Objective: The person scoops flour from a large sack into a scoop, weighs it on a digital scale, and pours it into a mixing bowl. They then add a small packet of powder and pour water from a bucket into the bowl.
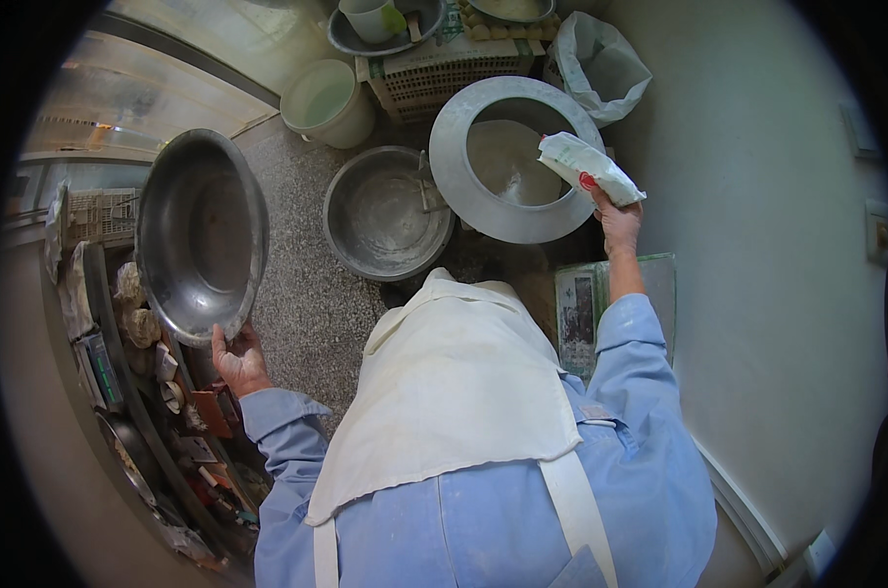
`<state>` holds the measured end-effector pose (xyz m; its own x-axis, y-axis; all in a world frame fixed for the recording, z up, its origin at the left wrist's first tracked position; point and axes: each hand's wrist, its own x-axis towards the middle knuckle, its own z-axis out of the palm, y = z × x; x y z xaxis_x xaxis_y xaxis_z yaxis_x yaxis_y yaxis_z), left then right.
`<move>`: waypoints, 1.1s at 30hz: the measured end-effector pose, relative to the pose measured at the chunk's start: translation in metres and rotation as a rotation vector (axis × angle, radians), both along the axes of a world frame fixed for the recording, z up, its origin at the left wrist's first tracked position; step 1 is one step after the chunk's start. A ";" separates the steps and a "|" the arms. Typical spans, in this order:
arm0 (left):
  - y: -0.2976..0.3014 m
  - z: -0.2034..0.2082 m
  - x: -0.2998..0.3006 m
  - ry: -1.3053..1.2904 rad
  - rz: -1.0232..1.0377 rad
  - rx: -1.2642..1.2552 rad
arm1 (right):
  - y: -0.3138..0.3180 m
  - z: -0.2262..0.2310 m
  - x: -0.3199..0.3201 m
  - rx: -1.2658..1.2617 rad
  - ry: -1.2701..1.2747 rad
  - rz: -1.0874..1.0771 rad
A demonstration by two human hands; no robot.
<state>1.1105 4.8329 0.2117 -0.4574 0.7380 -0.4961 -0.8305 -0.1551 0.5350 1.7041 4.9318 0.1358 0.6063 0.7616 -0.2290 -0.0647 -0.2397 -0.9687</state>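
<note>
My left hand (pixel 239 361) grips the lower rim of a large grey metal basin (pixel 202 235), held up and tilted on edge so its inside faces me. In my right hand (pixel 618 223) is a white plastic packet (pixel 591 169) with a red mark, its top end pointing left over a wide-rimmed metal vessel (pixel 454 157). Pale, whitish contents (pixel 512 162) show inside that vessel; whether they are powder or liquid I cannot tell. Between the basin and the vessel, a second metal basin (pixel 380 220) with white residue stands on the floor.
A white bucket (pixel 316 103) and a plastic crate (pixel 454 76) stand behind. A white sack (pixel 605 73) leans by the right wall (pixel 777 245). Along the left runs a cluttered shelf (pixel 106 294) with a scale (pixel 101 370). A flat greenish box (pixel 615 314) lies beneath my right forearm.
</note>
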 end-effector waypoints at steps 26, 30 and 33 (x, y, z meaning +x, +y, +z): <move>0.063 -0.023 0.007 -0.017 0.135 -0.053 | -0.053 0.014 -0.015 0.799 1.022 0.220; 0.087 -0.027 -0.009 0.002 0.066 -0.087 | -0.096 0.020 -0.025 0.855 0.924 0.085; 0.100 -0.027 -0.016 0.026 -0.049 -0.033 | -0.143 0.018 -0.030 0.764 0.823 -0.008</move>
